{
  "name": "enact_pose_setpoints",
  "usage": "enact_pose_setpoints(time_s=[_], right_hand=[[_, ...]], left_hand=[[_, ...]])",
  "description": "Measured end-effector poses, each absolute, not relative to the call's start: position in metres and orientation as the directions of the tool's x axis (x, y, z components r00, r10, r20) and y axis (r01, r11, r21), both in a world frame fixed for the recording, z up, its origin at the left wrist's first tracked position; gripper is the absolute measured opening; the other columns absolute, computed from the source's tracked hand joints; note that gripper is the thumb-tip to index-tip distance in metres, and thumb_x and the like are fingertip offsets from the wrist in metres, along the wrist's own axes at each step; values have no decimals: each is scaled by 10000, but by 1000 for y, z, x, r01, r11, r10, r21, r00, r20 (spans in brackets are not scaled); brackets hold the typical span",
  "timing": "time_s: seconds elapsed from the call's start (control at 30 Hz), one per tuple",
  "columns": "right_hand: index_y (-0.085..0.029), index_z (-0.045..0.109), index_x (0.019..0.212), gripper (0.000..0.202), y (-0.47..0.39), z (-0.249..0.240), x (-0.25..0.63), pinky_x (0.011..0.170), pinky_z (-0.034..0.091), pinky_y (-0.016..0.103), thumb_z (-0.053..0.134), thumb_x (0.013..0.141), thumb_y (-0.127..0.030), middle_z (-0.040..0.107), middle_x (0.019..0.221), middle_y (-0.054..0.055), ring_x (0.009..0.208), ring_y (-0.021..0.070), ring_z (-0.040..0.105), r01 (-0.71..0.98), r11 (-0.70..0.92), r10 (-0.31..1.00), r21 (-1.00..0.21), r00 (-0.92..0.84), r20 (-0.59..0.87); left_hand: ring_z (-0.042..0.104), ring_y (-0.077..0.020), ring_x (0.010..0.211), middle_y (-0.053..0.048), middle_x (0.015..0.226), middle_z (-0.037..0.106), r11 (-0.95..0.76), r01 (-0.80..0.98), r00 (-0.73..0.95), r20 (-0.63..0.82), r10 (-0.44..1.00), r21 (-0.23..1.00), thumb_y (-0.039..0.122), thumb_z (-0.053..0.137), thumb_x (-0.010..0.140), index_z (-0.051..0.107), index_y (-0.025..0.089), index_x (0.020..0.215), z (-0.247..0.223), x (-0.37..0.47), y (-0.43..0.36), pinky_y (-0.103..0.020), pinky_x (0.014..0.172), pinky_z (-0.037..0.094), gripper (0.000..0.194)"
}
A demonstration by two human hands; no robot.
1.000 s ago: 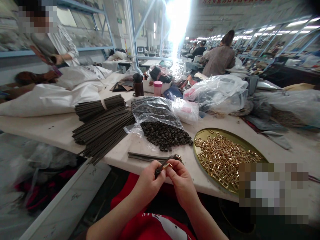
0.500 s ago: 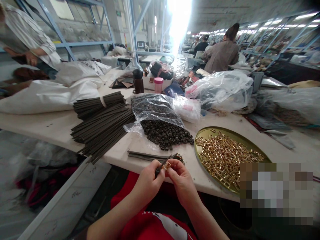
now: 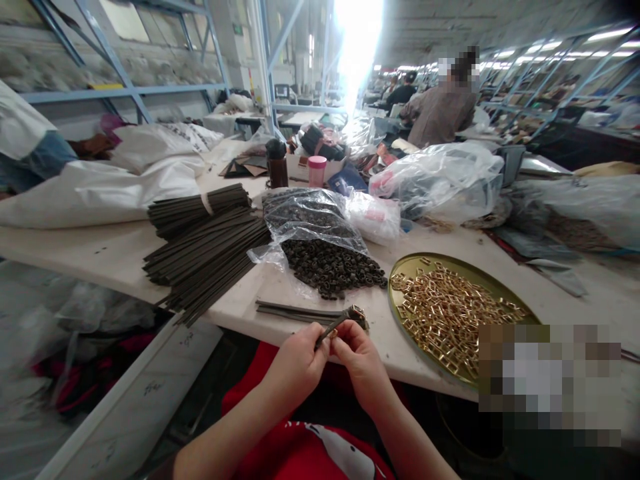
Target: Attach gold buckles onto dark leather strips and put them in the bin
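Head view: strap [image 3: 326, 334] in fingers at table [image 3: 120, 257] edge.
Left hand [image 3: 300, 357] pinches strap; right hand [image 3: 361, 360] pinches gold buckle [image 3: 334, 333] against it, mostly finger-covered. More straps [image 3: 295, 311] just beyond, partly blocked by hands. Behind: black loops [image 3: 335, 267] spilling from bag [image 3: 320, 213]. Strip bundle [image 3: 205, 250] left, buckle tray [image 3: 406, 268] right.

I am holding a narrow, dark strap [image 3: 328, 331] between my left grip [image 3: 300, 353] and my right grip [image 3: 359, 350], at the near edge of the table [image 3: 425, 241]. The strap is slanting upward to the right, its lower part emerging from between my left thumb and fingers. A small gold-coloured metal piece [image 3: 334, 334] is glinting just beside it, where my hands are meeting. My fingers are covering most of that piece, so its outline is staying unclear.
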State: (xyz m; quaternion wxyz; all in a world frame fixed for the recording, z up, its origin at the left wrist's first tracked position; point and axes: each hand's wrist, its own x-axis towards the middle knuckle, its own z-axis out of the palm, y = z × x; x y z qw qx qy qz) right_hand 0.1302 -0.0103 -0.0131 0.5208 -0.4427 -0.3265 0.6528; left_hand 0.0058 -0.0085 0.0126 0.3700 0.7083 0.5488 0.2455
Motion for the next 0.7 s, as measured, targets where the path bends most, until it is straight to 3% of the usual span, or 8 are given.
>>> enact_pose_setpoints(time_s=[0.13,0.27,0.4,0.57,0.7], right_hand=[[-195,572,786,226,-12,-11,131,658,457,235,698,643,-316,593,728,-27,675,101,529,-410,-241,970,-880,-58,-238],[-197,587,801,207,-13,-13,133,636,445,228,676,681,-341,599,724,-22,667,101,529,-360,-145,989,-922,-25,-146],[-194,589,810,193,-11,-14,140,587,418,220,660,708,-342,564,659,-39,587,81,492,-368,-128,990,-921,8,-141],[-201,590,825,237,-8,-10,142,494,384,175,715,653,-306,536,630,-55,536,54,466,-659,-242,956,-712,-36,-292],[-206,600,801,250,-5,-6,137,471,384,147,748,612,-275,527,603,-63,522,44,464,-747,-274,933,-606,-54,-355]], left_hand=[[501,-152,633,-10,690,561,-61,560,278,-118,953,826,365,366,875,481,181,737,10,3,-5,-249,577,344,257],[475,-121,595,11,639,526,-34,458,360,-150,921,889,404,384,870,511,161,763,13,1,-3,-227,551,350,295],[386,-72,438,53,568,464,92,308,422,-223,879,947,455,329,880,460,169,802,19,-4,-4,-193,431,303,325],[350,-46,355,56,584,473,216,235,459,-304,835,948,469,331,859,439,174,792,18,-10,-3,-174,347,221,321],[347,-50,379,55,556,441,238,294,467,-357,809,926,448,345,851,467,164,722,13,-10,-2,-179,377,243,335]])
